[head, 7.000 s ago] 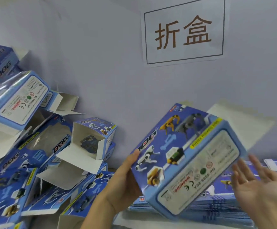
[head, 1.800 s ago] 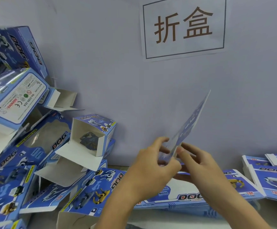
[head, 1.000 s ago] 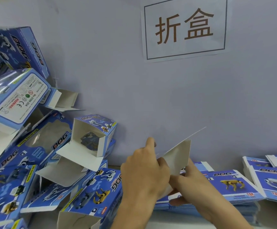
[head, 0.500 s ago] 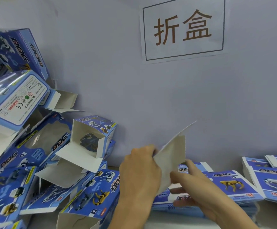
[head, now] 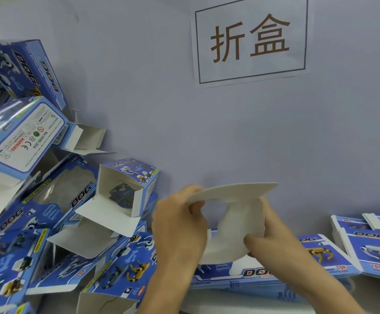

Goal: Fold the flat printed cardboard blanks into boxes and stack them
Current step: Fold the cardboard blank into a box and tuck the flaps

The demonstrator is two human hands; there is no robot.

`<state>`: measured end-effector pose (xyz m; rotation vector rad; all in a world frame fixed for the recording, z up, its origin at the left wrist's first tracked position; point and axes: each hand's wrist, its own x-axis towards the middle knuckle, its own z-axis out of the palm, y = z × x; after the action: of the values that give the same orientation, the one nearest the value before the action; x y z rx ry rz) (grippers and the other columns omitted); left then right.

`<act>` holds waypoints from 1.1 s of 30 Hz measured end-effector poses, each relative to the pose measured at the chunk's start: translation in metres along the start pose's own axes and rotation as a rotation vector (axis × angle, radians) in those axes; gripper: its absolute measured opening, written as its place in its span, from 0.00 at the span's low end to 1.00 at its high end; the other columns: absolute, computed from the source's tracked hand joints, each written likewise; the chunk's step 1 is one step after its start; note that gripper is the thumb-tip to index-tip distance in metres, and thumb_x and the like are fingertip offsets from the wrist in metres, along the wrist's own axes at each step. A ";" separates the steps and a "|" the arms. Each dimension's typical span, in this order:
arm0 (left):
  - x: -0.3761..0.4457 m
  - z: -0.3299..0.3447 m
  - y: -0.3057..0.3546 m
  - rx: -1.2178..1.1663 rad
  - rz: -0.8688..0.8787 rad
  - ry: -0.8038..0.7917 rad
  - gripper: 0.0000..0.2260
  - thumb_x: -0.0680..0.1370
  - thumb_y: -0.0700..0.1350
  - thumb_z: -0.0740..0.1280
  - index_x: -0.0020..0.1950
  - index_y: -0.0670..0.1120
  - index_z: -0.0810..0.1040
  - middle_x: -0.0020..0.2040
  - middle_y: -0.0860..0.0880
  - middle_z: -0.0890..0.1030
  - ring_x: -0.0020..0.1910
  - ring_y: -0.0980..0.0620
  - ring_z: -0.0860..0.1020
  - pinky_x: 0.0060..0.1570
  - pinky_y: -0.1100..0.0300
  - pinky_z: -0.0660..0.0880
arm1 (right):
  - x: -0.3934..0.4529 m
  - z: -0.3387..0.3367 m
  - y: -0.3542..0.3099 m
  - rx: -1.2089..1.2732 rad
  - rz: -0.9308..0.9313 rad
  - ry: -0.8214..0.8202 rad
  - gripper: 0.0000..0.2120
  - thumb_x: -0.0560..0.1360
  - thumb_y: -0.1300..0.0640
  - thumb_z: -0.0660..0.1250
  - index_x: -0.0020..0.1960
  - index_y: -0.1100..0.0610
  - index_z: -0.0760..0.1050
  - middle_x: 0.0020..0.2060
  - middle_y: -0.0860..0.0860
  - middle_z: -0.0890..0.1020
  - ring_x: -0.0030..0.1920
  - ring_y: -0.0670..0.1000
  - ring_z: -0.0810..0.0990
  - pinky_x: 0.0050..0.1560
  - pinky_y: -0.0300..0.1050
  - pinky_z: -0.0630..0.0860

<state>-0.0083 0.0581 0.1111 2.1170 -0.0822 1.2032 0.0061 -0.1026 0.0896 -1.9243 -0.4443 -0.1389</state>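
Observation:
Between my hands is a cardboard blank (head: 234,214), its plain white inside facing me, bowed open with its top panel spread flat. My left hand (head: 180,225) grips its left edge with curled fingers. My right hand (head: 273,241) grips its right and lower side, thumb pressed on the white panel. Below them lies a stack of flat blue printed blanks (head: 320,252). A second flat stack (head: 375,243) sits at the right edge.
A loose heap of folded blue boxes (head: 48,200) with open flaps fills the left side, leaning on the pale wall (head: 162,98). A white paper sign (head: 250,39) hangs on the wall above. A white table edge (head: 377,295) shows at bottom right.
The blank stood tilted upright a second ago; now it has been swung down and spread open, its top panel level. Both hands have moved apart on it.

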 end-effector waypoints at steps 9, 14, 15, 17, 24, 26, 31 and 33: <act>0.016 -0.023 -0.013 -0.661 -0.350 -0.015 0.22 0.70 0.28 0.72 0.38 0.58 0.86 0.37 0.56 0.86 0.34 0.62 0.83 0.31 0.73 0.73 | -0.003 0.001 -0.002 0.025 -0.185 -0.119 0.34 0.66 0.44 0.69 0.64 0.21 0.58 0.65 0.32 0.73 0.60 0.40 0.77 0.55 0.43 0.80; 0.022 -0.027 -0.023 -0.769 -0.448 0.033 0.17 0.67 0.25 0.72 0.44 0.47 0.85 0.39 0.52 0.87 0.34 0.58 0.83 0.32 0.69 0.76 | 0.002 -0.001 0.007 -0.152 -0.193 -0.304 0.63 0.48 0.29 0.81 0.68 0.19 0.40 0.63 0.18 0.63 0.60 0.22 0.67 0.54 0.23 0.69; 0.022 -0.027 -0.023 -0.786 -0.462 0.031 0.17 0.67 0.25 0.72 0.44 0.47 0.85 0.39 0.51 0.87 0.34 0.57 0.83 0.32 0.68 0.77 | 0.004 0.003 0.007 -0.190 -0.238 -0.265 0.63 0.50 0.32 0.82 0.69 0.20 0.40 0.62 0.17 0.63 0.59 0.21 0.67 0.49 0.19 0.68; 0.020 -0.025 -0.019 -0.818 -0.469 0.038 0.17 0.67 0.25 0.71 0.43 0.47 0.85 0.39 0.51 0.86 0.34 0.57 0.83 0.34 0.67 0.77 | 0.009 0.012 0.012 -0.234 -0.403 -0.128 0.58 0.56 0.41 0.84 0.73 0.28 0.49 0.64 0.22 0.65 0.64 0.27 0.68 0.51 0.20 0.69; 0.018 -0.023 -0.004 -0.898 -0.322 -0.152 0.22 0.70 0.33 0.75 0.59 0.52 0.78 0.50 0.49 0.85 0.49 0.49 0.82 0.47 0.57 0.79 | 0.005 -0.006 0.006 -0.111 -0.554 0.208 0.39 0.54 0.46 0.85 0.60 0.40 0.71 0.53 0.33 0.79 0.52 0.35 0.79 0.44 0.22 0.71; 0.014 -0.021 -0.001 -0.970 -0.274 -0.247 0.24 0.71 0.49 0.74 0.65 0.58 0.73 0.58 0.49 0.82 0.60 0.51 0.80 0.62 0.45 0.76 | 0.005 -0.019 0.007 -0.007 -0.482 0.289 0.39 0.49 0.49 0.85 0.57 0.43 0.72 0.47 0.36 0.82 0.46 0.36 0.81 0.39 0.23 0.72; 0.005 -0.007 0.001 -0.865 -0.062 -0.490 0.49 0.54 0.77 0.72 0.72 0.60 0.65 0.69 0.60 0.75 0.68 0.66 0.72 0.61 0.71 0.69 | 0.010 -0.038 0.008 0.218 -0.341 0.440 0.39 0.44 0.45 0.79 0.54 0.50 0.75 0.40 0.38 0.83 0.42 0.33 0.81 0.33 0.22 0.72; -0.004 -0.005 -0.001 -0.820 0.046 -0.535 0.42 0.66 0.68 0.73 0.75 0.59 0.61 0.67 0.58 0.78 0.65 0.58 0.77 0.60 0.64 0.75 | 0.009 -0.036 0.005 0.208 -0.310 0.403 0.41 0.43 0.42 0.80 0.55 0.44 0.73 0.45 0.38 0.82 0.47 0.35 0.80 0.39 0.28 0.76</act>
<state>-0.0136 0.0608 0.1087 1.6223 -0.7323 0.4499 0.0204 -0.1350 0.1019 -1.5633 -0.4605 -0.6448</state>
